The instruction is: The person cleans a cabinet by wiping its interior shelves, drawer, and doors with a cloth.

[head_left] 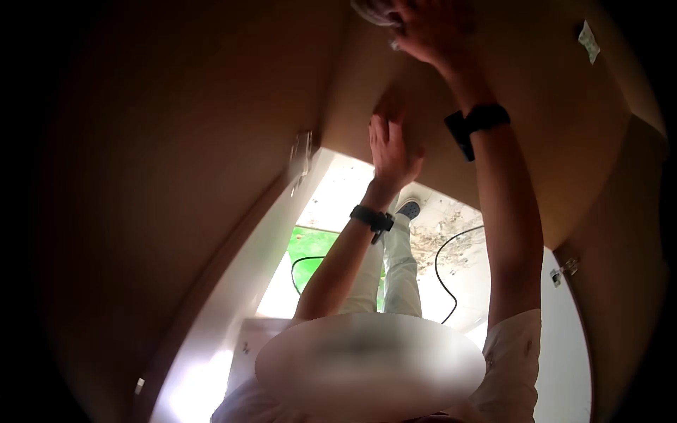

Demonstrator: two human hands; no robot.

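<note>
Inside a brown cabinet, my left hand [395, 155] rests near the front edge of the brown panel [451, 155], its fingers stretched out and nothing visible in them. Farther in, at the top of the view, my right hand [427, 32] has its fingers bent around a pale, blurred object [376, 10] that I cannot make out. That hand is partly in shadow and cut off by the frame. Both wrists carry dark bands.
Metal hinges show at the left [302, 158] and right [564, 271] cabinet edges. A small white label [588, 42] is at the upper right. Below are a shoe [408, 208], light-clothed legs [400, 275], a black cable [437, 264], a green patch [310, 243] and a dirt-marked pale floor [451, 211].
</note>
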